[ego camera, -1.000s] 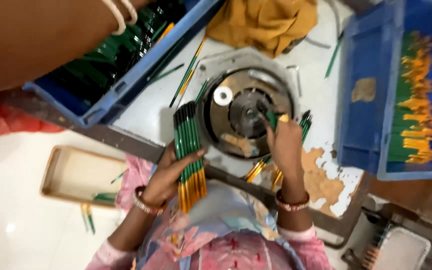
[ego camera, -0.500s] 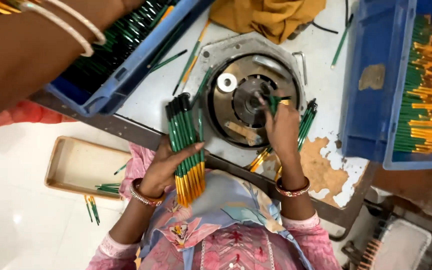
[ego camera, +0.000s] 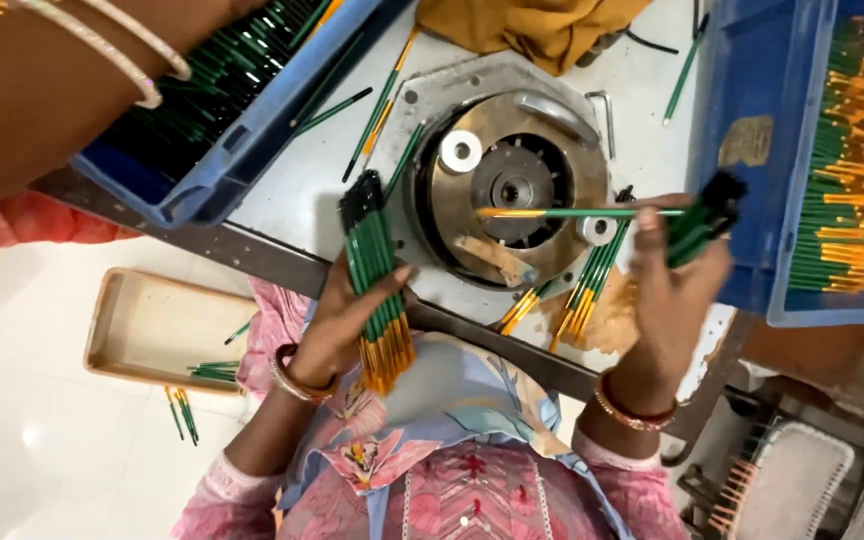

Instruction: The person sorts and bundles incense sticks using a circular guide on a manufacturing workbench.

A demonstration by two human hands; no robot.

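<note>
Gripping a thick bundle of green-and-yellow brushes point(ego camera: 377, 285), the left hand point(ego camera: 337, 325) rests beside the round metal machine disc point(ego camera: 512, 190); the right hand point(ego camera: 667, 290) pinches a single green brush point(ego camera: 572, 212) over it.

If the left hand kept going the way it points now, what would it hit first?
Most likely the round metal fixture on the table, just beyond the left hand and its bundle of green sticks. Its height above the fixture is unclear.

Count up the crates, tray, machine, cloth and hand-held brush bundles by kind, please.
Blue crates: 2
Hand-held brush bundles: 2
Tan tray: 1
Round metal machine: 1
Mustard cloth: 1
Total: 7
</note>
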